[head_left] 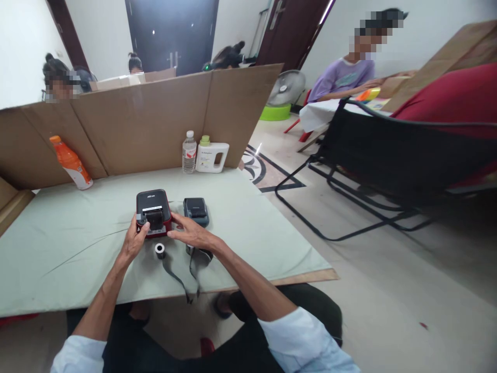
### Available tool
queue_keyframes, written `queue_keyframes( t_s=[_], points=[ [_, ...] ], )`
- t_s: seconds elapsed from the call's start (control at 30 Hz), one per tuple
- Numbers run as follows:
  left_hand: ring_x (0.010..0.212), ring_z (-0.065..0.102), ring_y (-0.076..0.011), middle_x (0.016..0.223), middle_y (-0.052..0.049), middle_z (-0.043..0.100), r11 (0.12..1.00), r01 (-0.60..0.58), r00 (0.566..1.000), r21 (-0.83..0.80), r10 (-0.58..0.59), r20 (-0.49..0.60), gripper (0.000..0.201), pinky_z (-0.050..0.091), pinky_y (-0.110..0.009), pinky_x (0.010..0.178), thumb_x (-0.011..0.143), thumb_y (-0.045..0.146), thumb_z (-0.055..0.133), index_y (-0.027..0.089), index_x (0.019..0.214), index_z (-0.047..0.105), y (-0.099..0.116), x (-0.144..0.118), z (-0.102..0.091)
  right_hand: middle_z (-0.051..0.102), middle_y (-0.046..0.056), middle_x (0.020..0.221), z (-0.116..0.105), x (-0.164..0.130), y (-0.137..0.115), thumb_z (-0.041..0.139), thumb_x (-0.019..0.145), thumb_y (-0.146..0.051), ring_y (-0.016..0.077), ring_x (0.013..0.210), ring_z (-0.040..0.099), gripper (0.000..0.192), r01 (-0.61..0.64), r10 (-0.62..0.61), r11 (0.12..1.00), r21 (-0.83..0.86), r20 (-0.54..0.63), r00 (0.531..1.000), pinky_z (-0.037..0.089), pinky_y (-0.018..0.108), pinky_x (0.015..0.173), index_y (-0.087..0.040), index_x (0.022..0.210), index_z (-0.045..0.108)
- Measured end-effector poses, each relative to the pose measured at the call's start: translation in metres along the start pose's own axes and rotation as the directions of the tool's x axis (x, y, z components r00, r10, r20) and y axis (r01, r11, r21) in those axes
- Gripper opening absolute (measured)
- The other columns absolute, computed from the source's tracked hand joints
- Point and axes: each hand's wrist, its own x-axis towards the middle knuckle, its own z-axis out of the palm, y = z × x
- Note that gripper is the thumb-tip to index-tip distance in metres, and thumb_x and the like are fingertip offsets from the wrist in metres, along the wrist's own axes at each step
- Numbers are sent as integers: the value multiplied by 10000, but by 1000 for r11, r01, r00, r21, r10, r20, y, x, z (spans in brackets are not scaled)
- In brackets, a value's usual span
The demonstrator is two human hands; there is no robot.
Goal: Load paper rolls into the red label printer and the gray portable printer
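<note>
A black and red label printer sits on the cloth, with a slot and a dark flap on its front. My left hand grips its left side, thumb on the front top. Against its right side my right hand is pressed, fingers along the edge. Just in front stands a small roll with a white core and a dark strip trailing over the table edge. A second, smaller dark grey device lies behind my right hand. Under my right wrist is a black item, partly hidden.
Cardboard panels wall the back of the cloth-covered table. Along them stand an orange bottle, a clear bottle and a white jug. A folding chair, a fan and a seated person are at right.
</note>
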Motion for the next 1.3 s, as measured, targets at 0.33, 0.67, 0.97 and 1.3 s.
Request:
queue_keyframes(
  t_s=[0.33,0.67,0.97,1.3],
  points=[
    [1394,545,-340,1494,-183,575,995,62,998,79,-59,-29,716,563,-433,1003,863,474,685,171,1489,515,-4,-4,-24,763,104,1233,-10,-2,13,652,887,-328,297,1133,699,395,31,-76,984,-175,-258,963,547,464,994,-193,1246,748],
    [1221,671,-295,1377,-151,663,989,-59,997,134,53,50,489,587,-375,871,878,423,668,208,1317,666,1,4,-41,757,74,788,-47,-14,50,612,860,-512,215,746,686,373,-38,0,999,-35,-741,671,554,350,745,-165,852,749],
    [1071,725,-275,1365,-155,658,959,-139,985,248,107,136,540,615,-350,747,843,439,714,215,1331,661,8,11,-49,674,28,684,-48,-33,93,596,828,-534,155,614,540,383,-103,100,993,54,-849,518,447,292,604,-175,729,686],
    [1081,700,-271,1355,-142,670,872,-271,961,407,226,156,444,633,-384,754,911,447,658,222,1292,698,10,7,-50,642,17,671,-45,-36,102,592,823,-552,171,660,563,383,-129,133,989,75,-836,532,470,300,643,-190,712,650]
  ],
)
